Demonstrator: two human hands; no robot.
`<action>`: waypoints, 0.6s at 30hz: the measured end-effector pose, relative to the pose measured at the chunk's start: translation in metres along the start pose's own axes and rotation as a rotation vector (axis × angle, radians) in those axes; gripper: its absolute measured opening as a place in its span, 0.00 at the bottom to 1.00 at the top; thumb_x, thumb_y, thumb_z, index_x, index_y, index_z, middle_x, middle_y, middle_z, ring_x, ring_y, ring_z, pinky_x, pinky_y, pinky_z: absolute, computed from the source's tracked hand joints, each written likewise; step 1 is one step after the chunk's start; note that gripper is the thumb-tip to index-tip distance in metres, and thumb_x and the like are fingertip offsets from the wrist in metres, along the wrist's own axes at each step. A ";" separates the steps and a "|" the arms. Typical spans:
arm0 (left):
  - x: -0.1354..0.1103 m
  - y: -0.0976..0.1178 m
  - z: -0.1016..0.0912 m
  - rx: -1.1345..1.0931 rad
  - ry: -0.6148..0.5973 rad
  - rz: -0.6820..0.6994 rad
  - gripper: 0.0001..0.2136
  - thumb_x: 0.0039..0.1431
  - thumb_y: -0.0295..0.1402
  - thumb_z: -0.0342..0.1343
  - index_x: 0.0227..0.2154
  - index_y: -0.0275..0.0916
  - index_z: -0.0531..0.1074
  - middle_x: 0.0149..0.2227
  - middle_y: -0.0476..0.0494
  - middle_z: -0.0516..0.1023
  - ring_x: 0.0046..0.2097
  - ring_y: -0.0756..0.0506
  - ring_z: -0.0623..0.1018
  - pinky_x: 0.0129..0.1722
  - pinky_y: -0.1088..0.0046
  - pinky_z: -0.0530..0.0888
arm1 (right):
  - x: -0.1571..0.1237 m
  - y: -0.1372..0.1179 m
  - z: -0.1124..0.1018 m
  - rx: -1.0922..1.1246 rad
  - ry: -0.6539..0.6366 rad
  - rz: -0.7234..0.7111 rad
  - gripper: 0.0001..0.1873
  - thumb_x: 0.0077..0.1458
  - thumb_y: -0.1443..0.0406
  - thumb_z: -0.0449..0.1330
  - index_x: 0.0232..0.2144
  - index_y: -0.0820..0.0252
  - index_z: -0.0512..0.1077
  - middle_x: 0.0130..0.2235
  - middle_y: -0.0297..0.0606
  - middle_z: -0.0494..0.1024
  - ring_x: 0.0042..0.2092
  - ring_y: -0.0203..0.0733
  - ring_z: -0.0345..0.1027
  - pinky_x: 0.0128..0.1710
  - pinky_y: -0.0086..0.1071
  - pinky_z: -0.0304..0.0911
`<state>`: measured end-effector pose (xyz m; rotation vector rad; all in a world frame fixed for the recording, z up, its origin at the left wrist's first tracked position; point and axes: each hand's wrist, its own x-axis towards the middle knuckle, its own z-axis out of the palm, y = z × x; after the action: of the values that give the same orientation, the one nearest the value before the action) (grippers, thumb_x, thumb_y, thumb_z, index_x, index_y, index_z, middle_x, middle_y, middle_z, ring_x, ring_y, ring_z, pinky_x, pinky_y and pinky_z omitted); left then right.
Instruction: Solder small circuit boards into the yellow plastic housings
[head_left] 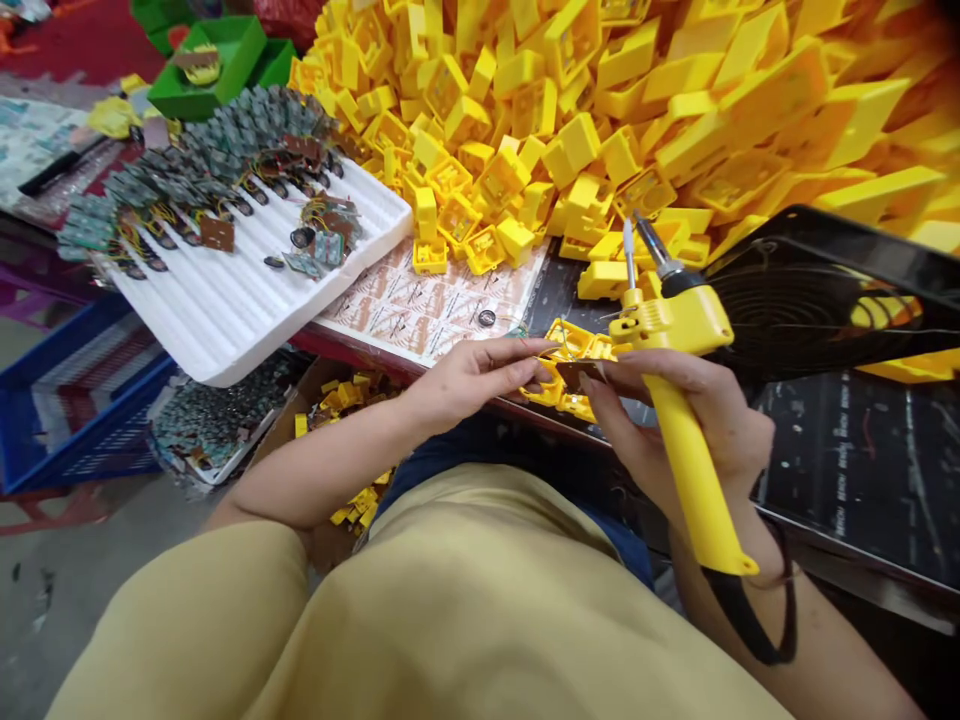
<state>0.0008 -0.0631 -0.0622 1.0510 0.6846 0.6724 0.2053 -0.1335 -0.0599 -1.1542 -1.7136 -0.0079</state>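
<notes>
My right hand (701, 425) is closed around a yellow soldering iron (686, 400), whose metal tip points up and to the left; its fingertips also touch a small brown circuit board (581, 375). My left hand (469, 378) pinches that same board and a yellow plastic housing (574, 345) at the table's front edge. Both hands meet over the housing.
A huge heap of yellow plastic housings (600, 110) fills the back. A white ribbed tray (225, 290) with several wired circuit boards lies at the left. Green bins (225, 60) sit far left, a black fan (817, 300) at right, a blue crate (67, 400) below left.
</notes>
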 end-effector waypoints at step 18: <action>0.017 -0.006 0.019 -0.016 0.100 0.181 0.19 0.51 0.55 0.71 0.35 0.45 0.87 0.32 0.50 0.84 0.34 0.53 0.77 0.39 0.77 0.73 | -0.017 -0.002 0.003 -0.029 -0.033 -0.012 0.19 0.57 0.69 0.72 0.49 0.56 0.73 0.42 0.34 0.82 0.38 0.37 0.79 0.43 0.22 0.75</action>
<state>0.0268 -0.0620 -0.0642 1.0782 0.6747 0.8904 0.2021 -0.1443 -0.0731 -1.1707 -1.7543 -0.0213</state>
